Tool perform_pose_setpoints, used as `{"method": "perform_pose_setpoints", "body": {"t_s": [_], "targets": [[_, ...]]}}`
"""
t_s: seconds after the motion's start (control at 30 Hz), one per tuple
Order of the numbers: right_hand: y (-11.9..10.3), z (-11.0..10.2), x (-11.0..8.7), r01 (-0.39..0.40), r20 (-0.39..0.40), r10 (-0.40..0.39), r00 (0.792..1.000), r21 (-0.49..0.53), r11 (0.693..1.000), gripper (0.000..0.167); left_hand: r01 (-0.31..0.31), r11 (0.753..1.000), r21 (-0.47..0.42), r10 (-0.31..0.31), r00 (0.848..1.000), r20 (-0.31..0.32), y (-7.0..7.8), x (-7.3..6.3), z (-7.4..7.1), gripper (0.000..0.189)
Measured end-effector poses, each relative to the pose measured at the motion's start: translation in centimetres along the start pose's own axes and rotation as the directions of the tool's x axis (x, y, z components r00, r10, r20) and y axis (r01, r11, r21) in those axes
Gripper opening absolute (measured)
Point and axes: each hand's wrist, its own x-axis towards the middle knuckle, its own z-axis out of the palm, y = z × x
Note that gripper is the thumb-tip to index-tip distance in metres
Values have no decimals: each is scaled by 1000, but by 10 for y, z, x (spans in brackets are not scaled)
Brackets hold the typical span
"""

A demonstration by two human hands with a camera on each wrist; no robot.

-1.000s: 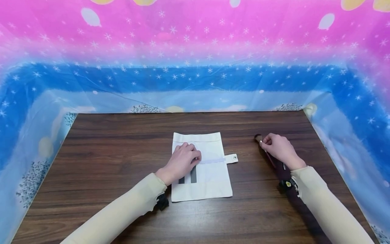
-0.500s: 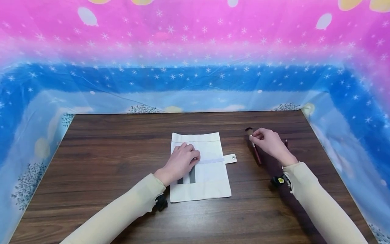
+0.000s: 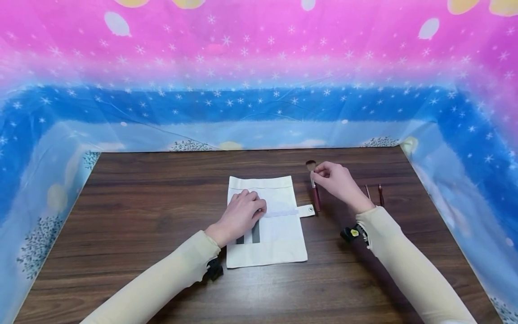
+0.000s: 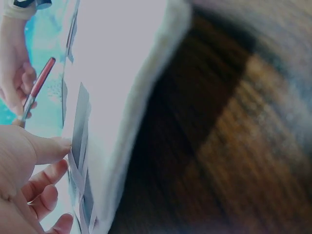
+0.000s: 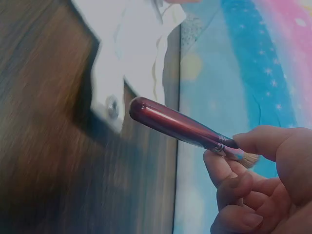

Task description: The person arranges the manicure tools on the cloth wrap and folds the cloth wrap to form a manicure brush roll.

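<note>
A white fabric pouch [image 3: 283,234] lies unrolled on the table, with grey strips [image 3: 256,231] and a snap tab [image 3: 306,210] on its right side. My left hand [image 3: 243,211] is over its left half; thumb and index fingertip pinch the edge of an inner pocket band [image 4: 78,163]. To the right of the pouch, my right hand [image 3: 336,180] pinches a makeup brush [image 3: 315,195] just below its bristles. The bristles [image 3: 310,165] point away, and the dark red handle [image 5: 170,122] hangs toward the tab, overlapping its end in the head view.
Two thin sticks, one a dark red pencil-like stick [image 3: 381,194] and one a slimmer stick [image 3: 367,191], lie right of my right hand, partly behind the wrist. A patterned cloth [image 3: 259,103] encloses the far and side edges of the wooden table [image 3: 141,202].
My right hand has carried the makeup brush leftward and slightly away, from the table's right side to beside the pouch's tab. The handle now hangs more upright. My left hand stays in place.
</note>
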Motion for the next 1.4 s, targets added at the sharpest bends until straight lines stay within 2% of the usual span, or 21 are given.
{"method": "perform_pose_setpoints", "body": {"t_s": [0.33,0.63,0.9,1.4], "targets": [[-25,16,13,3,30,-6,1000,88,996,31,-9,1000,0,9,1000,-4,1,0,-1,13],[-37,28,21,-44,84,33,996,140,989,35,-6,1000,5,6,1000,-9,2,1,0,12],[-48,40,25,-108,129,80,988,226,968,37,-11,1000,5,11,1000,-9,2,1,0,11],[-61,61,33,-70,154,29,988,268,961,32,-5,1000,28,5,1000,-17,2,1,2,8]]}}
